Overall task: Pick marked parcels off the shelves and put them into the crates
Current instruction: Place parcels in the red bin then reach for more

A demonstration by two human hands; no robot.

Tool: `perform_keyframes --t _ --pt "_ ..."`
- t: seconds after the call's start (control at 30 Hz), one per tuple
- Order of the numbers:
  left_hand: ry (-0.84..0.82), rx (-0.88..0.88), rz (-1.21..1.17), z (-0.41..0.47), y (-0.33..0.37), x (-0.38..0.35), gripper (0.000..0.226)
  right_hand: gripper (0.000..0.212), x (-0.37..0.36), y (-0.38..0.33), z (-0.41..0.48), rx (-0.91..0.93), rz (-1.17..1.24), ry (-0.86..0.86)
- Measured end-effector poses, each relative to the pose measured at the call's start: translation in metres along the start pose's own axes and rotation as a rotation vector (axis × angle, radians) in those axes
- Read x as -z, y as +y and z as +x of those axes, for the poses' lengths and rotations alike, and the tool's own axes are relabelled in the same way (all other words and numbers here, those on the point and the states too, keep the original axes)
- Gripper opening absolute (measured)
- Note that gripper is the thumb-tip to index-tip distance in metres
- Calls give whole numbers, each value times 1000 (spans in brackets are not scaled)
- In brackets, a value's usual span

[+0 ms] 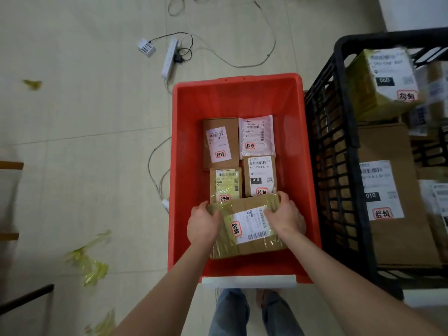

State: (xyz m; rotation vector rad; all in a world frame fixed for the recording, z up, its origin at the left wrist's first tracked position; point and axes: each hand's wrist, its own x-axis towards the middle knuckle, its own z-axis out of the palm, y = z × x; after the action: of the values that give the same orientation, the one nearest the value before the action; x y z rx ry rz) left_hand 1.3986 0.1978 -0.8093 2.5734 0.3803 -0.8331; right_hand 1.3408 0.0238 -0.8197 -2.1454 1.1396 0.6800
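A cardboard parcel (247,241) wrapped in yellowish tape, with a white label and a red-marked sticker, is low inside the red crate (186,146), at its near end. My left hand (203,224) grips its left end and my right hand (283,214) its far right corner. Beyond it, several smaller marked parcels (220,141) lie flat on the crate floor in two rows. I cannot tell if the held parcel rests on the floor of the crate.
A black lattice crate (339,151) stands right of the red one, holding larger marked boxes (383,190). A power strip (169,57) and cables lie on the tiled floor beyond. Yellow tape scraps (87,260) lie at the left. Shelf edges (12,164) show at the far left.
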Motion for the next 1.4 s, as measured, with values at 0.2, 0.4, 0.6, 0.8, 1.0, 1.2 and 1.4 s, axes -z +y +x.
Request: perform_keyframes --t 0.2,0.4,0.6,0.8,1.0,1.2,1.4 --pt "174 -99 -128 9 37 18 49 66 16 -21 5 28 182 191" --pt "260 -207 -428 79 107 63 45 53 60 -96 62 205 429 308" --pt "100 -255 -422 149 139 60 66 72 60 -124 131 246 533 226" --pt "-90 -257 -394 201 134 26 77 76 34 -120 183 276 420 81" --pt "-211 -211 -360 220 105 -9 87 80 9 -105 193 250 281 -15" --pt "-127 -277 -130 184 111 5 78 83 18 -97 178 269 112 -13" --pt "-46 -497 392 114 125 29 89 78 53 -85 105 295 -59 28"
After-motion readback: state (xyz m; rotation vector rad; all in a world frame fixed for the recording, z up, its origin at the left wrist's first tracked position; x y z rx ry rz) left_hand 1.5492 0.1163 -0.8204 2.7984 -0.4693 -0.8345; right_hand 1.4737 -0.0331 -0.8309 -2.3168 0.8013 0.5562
